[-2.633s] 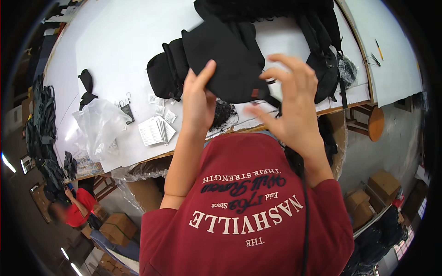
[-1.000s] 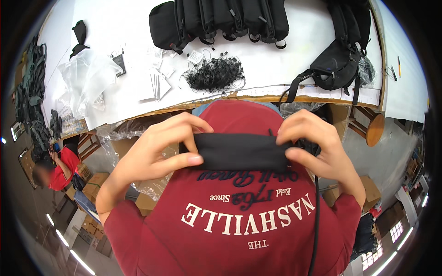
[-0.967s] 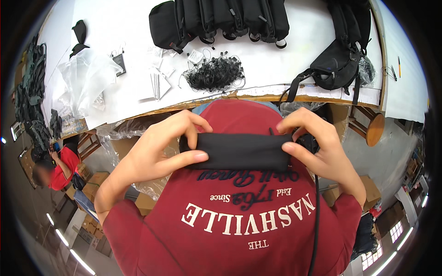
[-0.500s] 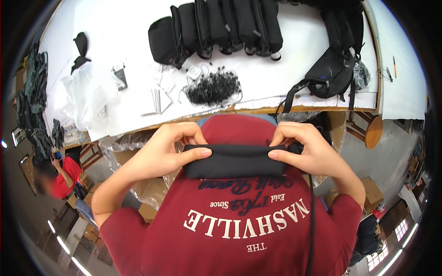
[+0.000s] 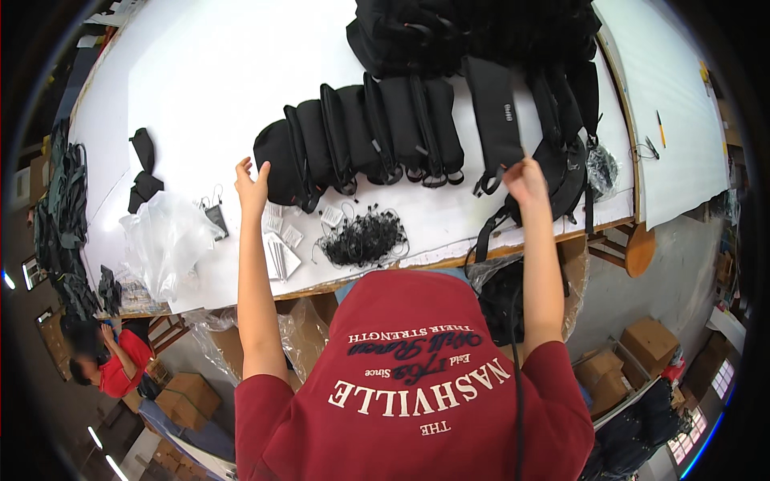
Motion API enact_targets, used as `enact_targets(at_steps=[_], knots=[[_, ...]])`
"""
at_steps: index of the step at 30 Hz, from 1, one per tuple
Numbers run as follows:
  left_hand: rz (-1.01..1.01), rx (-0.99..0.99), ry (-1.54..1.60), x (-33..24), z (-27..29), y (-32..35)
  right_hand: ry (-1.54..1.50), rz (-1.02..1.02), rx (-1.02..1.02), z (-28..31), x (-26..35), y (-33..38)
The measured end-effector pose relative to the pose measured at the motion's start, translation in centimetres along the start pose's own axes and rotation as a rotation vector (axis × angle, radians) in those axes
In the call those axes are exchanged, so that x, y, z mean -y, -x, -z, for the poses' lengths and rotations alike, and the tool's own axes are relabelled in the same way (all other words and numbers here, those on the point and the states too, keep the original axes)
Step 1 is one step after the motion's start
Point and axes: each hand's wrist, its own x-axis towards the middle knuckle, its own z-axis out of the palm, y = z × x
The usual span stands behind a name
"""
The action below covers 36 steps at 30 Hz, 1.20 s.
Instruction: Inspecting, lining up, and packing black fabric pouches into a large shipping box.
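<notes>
My left hand (image 5: pixel 253 186) is open, thumb and fingers apart, beside the left end of a row of black pouches (image 5: pixel 349 132) on the white table. Over the table to the right, my right hand (image 5: pixel 527 183) has its fingers closed at the lower corner of a flat, elongated black pouch (image 5: pixel 493 112). A small light print shows on that pouch's face, and a strap loop hangs from its lower end. Below the row lies a tangled pile of thin black cords (image 5: pixel 365 239), with white cards (image 5: pixel 281 256) to its left.
Many black bags (image 5: pixel 473 36) are heaped at the far side; black straps and a bag (image 5: pixel 561 172) lie at the right. Clear plastic (image 5: pixel 168 240) covers the table's left part. A round wooden stool (image 5: pixel 639 250) stands by the right edge. A person in red (image 5: pixel 128 365) is at far left.
Both hands have gone from the black fabric piece held at my chest out over the table. The right is now at the pouch right of the row, the left near the row's left end.
</notes>
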Motion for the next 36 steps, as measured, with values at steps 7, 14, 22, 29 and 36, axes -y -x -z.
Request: enact_targets(at_steps=[7, 14, 22, 29, 36], knots=[[0.072, 0.076, 0.201, -5.1, -1.9, 0.1, 1.025, 0.082, -0.013, 0.8, -2.2, -5.3], [0.033, 0.136, 0.294, -8.3, -2.3, 2.3, 1.228, 0.657, 0.003, -2.1, -3.3, -3.1], [0.236, 0.292, 0.398, -9.5, -2.0, 1.7, 1.133, 0.418, 0.143, -3.9, -3.2, -1.5], [0.165, 0.417, 0.314, -10.1, -2.5, 1.0, 1.33, 0.446, 0.016, -7.1, -5.4, -0.6], [0.106, 0.473, 0.315, -12.7, -3.8, 1.4, 1.032, 0.409, 0.085, -6.4, -6.0, -2.6]])
